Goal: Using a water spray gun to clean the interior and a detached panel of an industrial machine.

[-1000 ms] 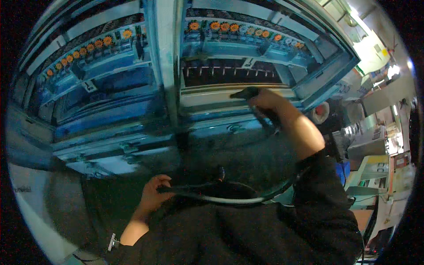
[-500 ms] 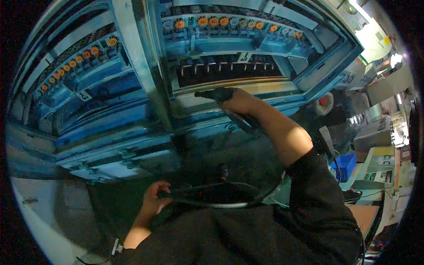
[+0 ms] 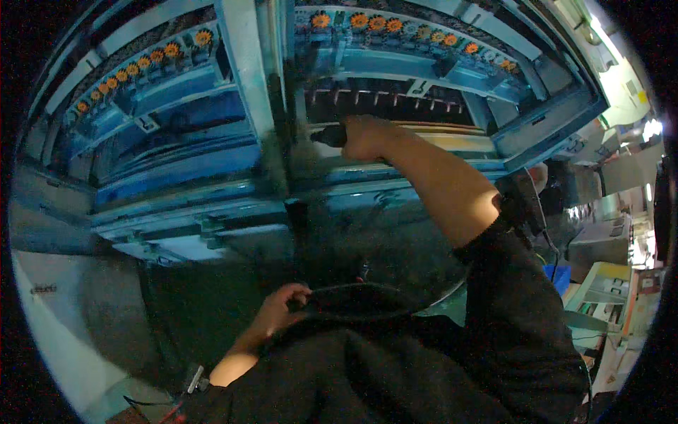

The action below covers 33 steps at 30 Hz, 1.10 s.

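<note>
My right hand (image 3: 366, 136) is stretched up and forward, closed around a dark handle-shaped tool (image 3: 326, 135) whose tip points left along the light-coloured ledge (image 3: 459, 141) of a blue machine frame (image 3: 395, 177). Just above the hand runs a dark slot with a row of small pale pins (image 3: 385, 99). My left hand (image 3: 280, 307) is low, near my body, gripping a black hose or cable (image 3: 367, 291) that loops to the right across my dark clothing.
Rows of orange round parts (image 3: 395, 28) line the top of the machine on both sides of a pale vertical post (image 3: 244, 85). Benches, boxes and a blue bin (image 3: 561, 275) stand at the right. A grey floor (image 3: 63, 325) lies at lower left.
My right hand with the tool has shifted left along the ledge, and the view has swung so the machine sits further right. The left hand keeps its hold on the hose.
</note>
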Available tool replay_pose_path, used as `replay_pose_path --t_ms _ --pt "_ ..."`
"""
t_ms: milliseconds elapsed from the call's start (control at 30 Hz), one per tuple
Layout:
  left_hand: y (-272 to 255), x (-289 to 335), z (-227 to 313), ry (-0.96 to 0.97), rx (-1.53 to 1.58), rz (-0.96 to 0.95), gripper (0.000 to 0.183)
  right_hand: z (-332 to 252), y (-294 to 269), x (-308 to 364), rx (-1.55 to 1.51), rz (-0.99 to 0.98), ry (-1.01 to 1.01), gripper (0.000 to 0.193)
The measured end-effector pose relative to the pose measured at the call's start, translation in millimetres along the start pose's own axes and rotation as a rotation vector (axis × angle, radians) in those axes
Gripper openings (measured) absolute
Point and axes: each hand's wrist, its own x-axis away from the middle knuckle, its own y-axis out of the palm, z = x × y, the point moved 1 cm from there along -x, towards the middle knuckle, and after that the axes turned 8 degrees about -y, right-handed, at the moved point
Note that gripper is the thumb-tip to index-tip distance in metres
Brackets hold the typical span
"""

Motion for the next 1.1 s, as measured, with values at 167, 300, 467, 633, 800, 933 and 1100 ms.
replay_pose_path --t_ms 167,300,467,633,800,933,1100 --pt "23 -16 -1 -0.019 -0.074 -0.035 0.050 25 -7 4 -0.018 -0.100 0.041 0.042" --pt "39 -43 -6 -0.041 -0.097 -0.123 0.050 64 -20 31 0.169 -0.114 0.083 0.042" --pt "69 -83 -4 -0.002 -0.160 -0.253 0.051 205 31 86 0.236 -0.007 0.240 0.044" --pt "97 -109 14 -0.038 -0.130 -0.310 0.049 234 2 173 0.128 0.134 0.493 0.043" --pt "130 -131 64 -0.047 -0.302 -0.312 0.047 328 5 249 0.006 0.304 0.573 0.048" --pt "169 -161 45 0.073 -0.198 -0.371 0.045 333 -10 274 0.003 0.290 0.681 0.052" --pt "190 -183 45 0.202 -0.385 -0.233 0.041 348 37 216 -0.096 0.232 0.394 0.046"
